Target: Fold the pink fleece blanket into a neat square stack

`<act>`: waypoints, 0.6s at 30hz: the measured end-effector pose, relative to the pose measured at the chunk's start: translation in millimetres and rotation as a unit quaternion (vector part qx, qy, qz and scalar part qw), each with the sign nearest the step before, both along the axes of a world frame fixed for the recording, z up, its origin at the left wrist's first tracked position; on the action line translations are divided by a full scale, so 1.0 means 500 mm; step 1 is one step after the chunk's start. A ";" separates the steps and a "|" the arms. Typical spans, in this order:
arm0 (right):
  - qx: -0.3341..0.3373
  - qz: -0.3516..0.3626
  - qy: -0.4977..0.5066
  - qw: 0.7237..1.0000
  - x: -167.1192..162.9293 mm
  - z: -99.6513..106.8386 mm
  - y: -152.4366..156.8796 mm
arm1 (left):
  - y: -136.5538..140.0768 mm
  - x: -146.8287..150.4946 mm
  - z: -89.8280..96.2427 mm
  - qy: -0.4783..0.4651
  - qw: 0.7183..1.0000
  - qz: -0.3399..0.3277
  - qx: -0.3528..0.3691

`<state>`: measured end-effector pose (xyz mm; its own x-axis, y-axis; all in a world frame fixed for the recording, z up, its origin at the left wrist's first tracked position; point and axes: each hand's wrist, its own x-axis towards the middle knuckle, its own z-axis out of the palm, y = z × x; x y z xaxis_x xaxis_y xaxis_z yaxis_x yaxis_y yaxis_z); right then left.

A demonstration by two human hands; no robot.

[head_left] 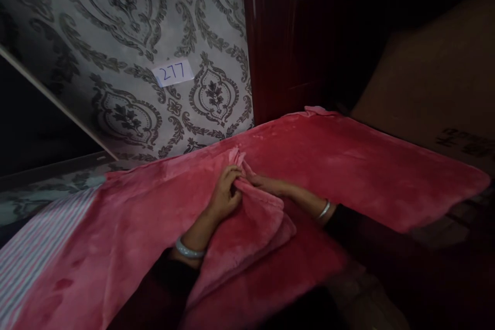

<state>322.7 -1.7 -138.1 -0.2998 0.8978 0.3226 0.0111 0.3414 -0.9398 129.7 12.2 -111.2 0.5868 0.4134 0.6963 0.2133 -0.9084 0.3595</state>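
Observation:
A plush pink-red blanket [325, 160] lies spread over a bed-like surface, with one part gathered up and folded over itself in the middle. On the left side of that fold, my left hand [226, 193] is closed, its fingers gripping the bunched cloth near the upper tip. My right hand [266, 184] meets it from the right, closed at the same gathered edge, its fingertips partly hidden by the fabric. Below both hands the folded flap [255, 221] hangs down in layers toward me. Each wrist wears a light-coloured bangle.
Striped cloth [50, 247] shows at the left beside the blanket. Behind stands a patterned wall [174, 108] with a paper label [172, 72] reading 277. A dark red wooden panel [270, 36] and a large cardboard box [433, 77] border the far right side.

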 end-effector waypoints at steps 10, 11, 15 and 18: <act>-0.097 0.033 -0.013 0.995 0.062 0.057 -0.166 | 0.002 0.003 -0.007 0.033 0.999 0.009 -0.001; -0.110 0.023 -0.009 0.994 0.060 0.051 -0.171 | 0.002 0.003 -0.007 0.032 0.999 0.008 0.004; -0.167 -0.013 0.038 0.985 0.047 0.015 -0.158 | -0.001 0.001 -0.006 0.033 0.999 0.006 0.019; -0.181 -0.061 0.011 0.982 0.032 0.001 -0.138 | -0.001 -0.001 -0.007 0.034 0.999 0.007 0.024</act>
